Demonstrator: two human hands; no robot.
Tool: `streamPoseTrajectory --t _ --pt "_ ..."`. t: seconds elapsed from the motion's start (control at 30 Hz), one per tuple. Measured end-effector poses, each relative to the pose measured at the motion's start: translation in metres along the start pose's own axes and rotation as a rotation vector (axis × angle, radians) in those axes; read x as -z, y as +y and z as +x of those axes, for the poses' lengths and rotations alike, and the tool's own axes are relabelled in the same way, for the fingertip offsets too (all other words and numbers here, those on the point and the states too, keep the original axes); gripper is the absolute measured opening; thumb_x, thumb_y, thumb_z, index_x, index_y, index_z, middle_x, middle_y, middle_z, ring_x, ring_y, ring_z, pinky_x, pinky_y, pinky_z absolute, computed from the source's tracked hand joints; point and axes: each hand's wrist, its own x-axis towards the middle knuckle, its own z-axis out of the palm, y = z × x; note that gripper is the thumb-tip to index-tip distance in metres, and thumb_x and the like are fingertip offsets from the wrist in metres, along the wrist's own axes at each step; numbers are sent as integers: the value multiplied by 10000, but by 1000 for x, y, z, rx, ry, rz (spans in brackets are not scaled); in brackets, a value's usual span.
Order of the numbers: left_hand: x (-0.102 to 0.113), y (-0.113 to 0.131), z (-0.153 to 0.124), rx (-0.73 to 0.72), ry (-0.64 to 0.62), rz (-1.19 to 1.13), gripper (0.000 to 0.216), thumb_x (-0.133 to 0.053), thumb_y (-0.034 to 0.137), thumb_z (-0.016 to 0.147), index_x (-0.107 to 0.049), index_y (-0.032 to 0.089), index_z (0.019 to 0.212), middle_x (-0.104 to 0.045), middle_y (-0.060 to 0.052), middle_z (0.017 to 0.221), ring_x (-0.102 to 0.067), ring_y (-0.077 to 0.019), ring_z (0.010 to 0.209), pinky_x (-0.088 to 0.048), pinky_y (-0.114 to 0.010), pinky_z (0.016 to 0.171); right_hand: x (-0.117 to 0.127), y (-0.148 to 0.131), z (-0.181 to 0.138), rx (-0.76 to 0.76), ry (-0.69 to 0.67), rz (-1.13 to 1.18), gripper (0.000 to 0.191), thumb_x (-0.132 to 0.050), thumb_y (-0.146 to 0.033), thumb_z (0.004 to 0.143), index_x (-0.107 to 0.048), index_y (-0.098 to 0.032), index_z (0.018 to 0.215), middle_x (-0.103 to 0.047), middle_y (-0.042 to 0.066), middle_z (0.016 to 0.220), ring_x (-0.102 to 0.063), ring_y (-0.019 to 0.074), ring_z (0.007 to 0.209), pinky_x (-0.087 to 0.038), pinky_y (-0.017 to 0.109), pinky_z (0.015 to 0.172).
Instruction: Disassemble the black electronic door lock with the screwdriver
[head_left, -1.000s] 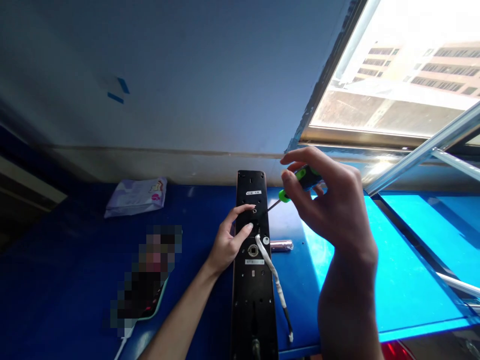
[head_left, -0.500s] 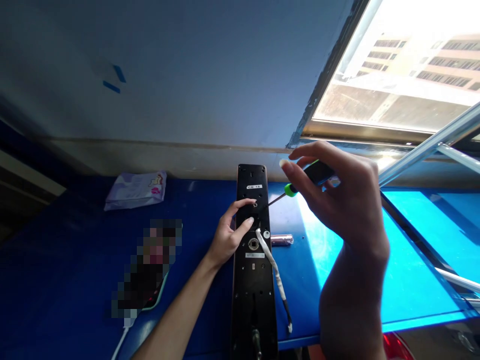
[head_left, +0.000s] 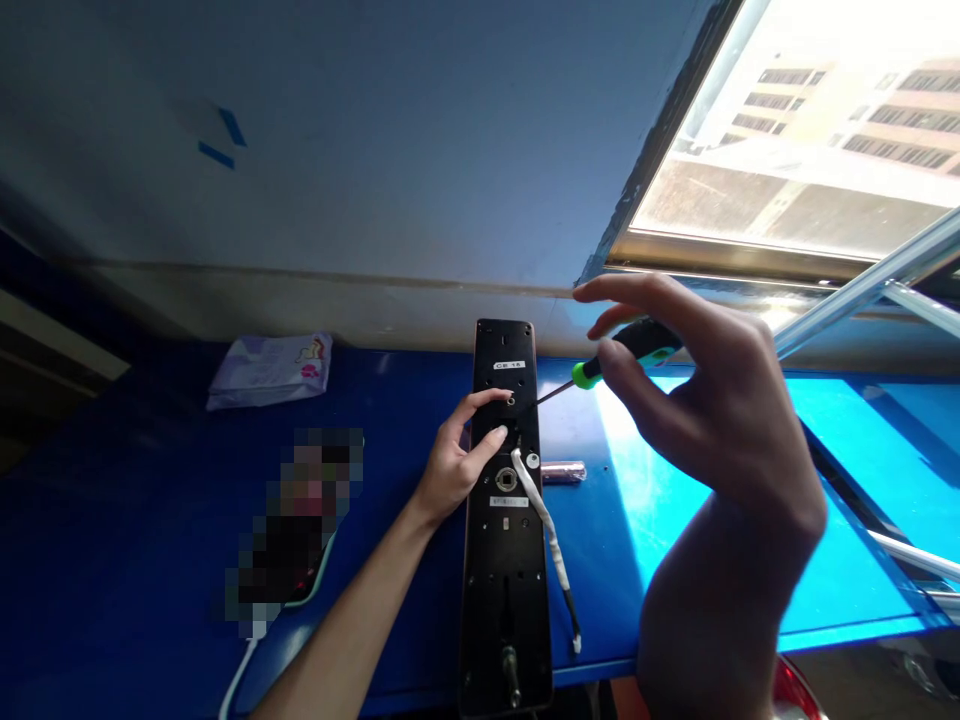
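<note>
A long black door lock panel (head_left: pixel 510 545) lies with its back side up, carrying screw holes, labels and a round socket. My left hand (head_left: pixel 451 462) grips its left side. The thumb and forefinger rest apart on its face, around a small ringed hole, and the other fingers are mostly hidden. In my right hand (head_left: pixel 709 385) is a screwdriver (head_left: pixel 589 373) with a black and green handle, held at a slant. Its tip meets the panel near the right edge, just right of my left forefinger. A white-sleeved cable (head_left: pixel 551 535) runs from the panel onto the table.
The blue table (head_left: pixel 405 600) bears a phone (head_left: pixel 322 560) with a white charging cable, a lilac packet (head_left: pixel 270 370) at the back left, and a pinkish wrapped cylinder (head_left: pixel 564 472) beside the panel. A metal frame (head_left: pixel 847 300) stands at right, under the window.
My right hand has shifted slightly right and turned around the screwdriver handle, its thumb drawn back. The tip stays at the same spot. My left hand keeps its place on the panel.
</note>
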Motion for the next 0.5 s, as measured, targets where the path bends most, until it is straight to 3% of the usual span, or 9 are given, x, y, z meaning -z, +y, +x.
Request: streamPoseTrajectory --t 0.1,0.17,0.27,0.37,0.43,0.5 --pt "0 1 0 17 -8 -11 321 -676 255 927 -689 226 1247 -737 -48 1241 -708 -240 1122 -566 -364 1018 -7 3 2 -37 70 -47 129 -716 -349 987 -772 -238 1023 -770 8 785 -712 177 650 -531 342 592" --pt "-1 2 0 15 -8 -11 319 -675 252 926 -689 228 1244 -739 -46 1232 -711 -237 1104 -572 -358 999 -10 6 3 -31 86 -47 171 -706 -400 1000 -770 -258 928 -764 2 760 -714 176 644 -532 347 604" --pt "-1 1 0 6 -5 -8 316 -677 249 926 -694 229 1241 -735 -48 1244 -708 -241 1123 -566 -366 1018 -7 8 2 -24 56 2 124 -655 -323 1026 -763 -277 1065 -782 8 877 -739 177 705 -570 341 642" --pt "0 0 0 -2 -5 -11 318 -681 246 925 -696 230 1242 -732 -52 1254 -707 -248 1138 -566 -377 1030 0 7 0 0 -5 43 312 -597 -195 997 -701 -298 1272 -776 26 1029 -756 199 827 -605 354 713" --pt "0 -1 0 -9 -4 -7 315 -680 245 928 -698 233 1242 -735 -52 1249 -711 -246 1124 -574 -375 1013 2 6 0 37 -29 42 365 -590 -160 959 -694 -299 1280 -775 42 1108 -751 227 937 -609 376 781" --pt "1 -1 0 -12 -4 2 311 -677 244 931 -699 237 1241 -738 -47 1244 -711 -243 1120 -575 -369 1005 1 6 1 56 -5 8 299 -631 -179 948 -721 -282 1214 -785 47 1086 -747 236 930 -600 384 784"
